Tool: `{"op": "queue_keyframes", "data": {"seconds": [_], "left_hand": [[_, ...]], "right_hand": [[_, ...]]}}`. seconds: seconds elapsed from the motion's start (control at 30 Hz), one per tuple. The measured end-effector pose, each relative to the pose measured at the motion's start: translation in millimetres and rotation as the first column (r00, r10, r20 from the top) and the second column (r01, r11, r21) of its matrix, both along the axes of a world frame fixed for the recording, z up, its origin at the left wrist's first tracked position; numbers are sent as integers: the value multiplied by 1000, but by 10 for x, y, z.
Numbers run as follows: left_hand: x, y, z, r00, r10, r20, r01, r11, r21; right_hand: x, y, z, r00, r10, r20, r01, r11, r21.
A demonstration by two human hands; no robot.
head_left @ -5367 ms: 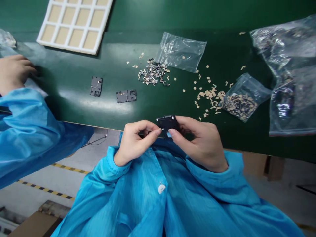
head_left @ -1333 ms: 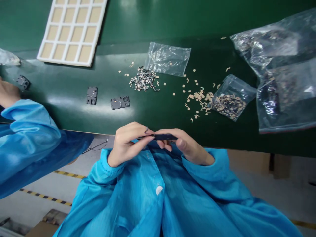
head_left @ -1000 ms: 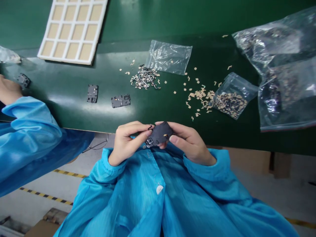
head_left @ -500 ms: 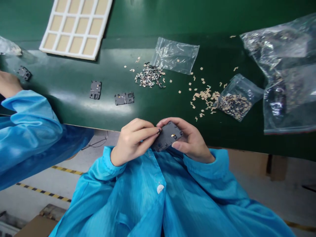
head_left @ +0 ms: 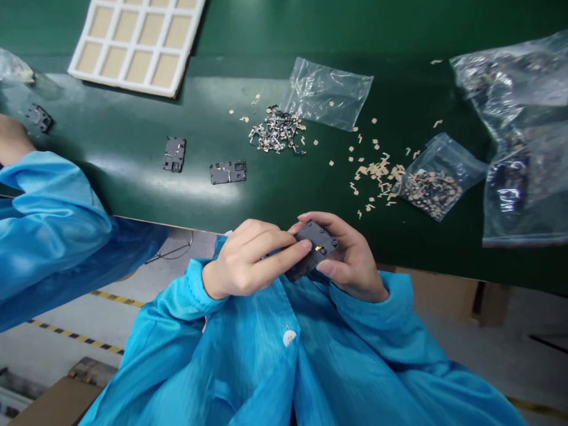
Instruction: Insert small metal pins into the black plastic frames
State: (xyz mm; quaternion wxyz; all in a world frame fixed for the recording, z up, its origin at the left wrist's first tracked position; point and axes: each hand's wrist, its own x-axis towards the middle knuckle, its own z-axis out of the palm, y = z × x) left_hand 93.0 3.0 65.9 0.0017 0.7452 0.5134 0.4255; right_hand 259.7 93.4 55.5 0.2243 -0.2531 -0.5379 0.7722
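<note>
My right hand grips a small black plastic housing by its edges, thumb on the near side and fingers behind. The housing is tilted above my lap, just off the table edge, with a gold contact on its face. My left hand reaches across from the left, its fingers stretched out and a fingertip pressed on the housing's face. Its thumb is hidden. Beyond my hands lie two similar housings, a flat one and another further left.
On the green table lie a pile of small metal pieces, an unfilled clear bag, scattered tan pieces, a filled bag and larger bags. A white-framed tray is far left. A co-worker's sleeve is at left.
My left fingers have gone from a pinch at the housing's left corner, around something small and dark, to lying over its face. The view has shifted slightly.
</note>
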Motion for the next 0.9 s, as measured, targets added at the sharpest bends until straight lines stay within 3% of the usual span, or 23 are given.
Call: {"op": "queue_keyframes", "data": {"seconds": [0.37,0.63,0.9], "left_hand": [[-54,3,148,979,-64,-193,60,998,-26],[-57,5,163,968,-100,-229,98,995,-18],[-24,6,184,947,-36,-320,57,997,59]], "right_hand": [[20,5,2,999,13,33,-13,1000,22],[18,6,16,1000,1,-1,-1,1000,8],[-1,-16,-15,996,-9,-90,7,1000,-23]]}}
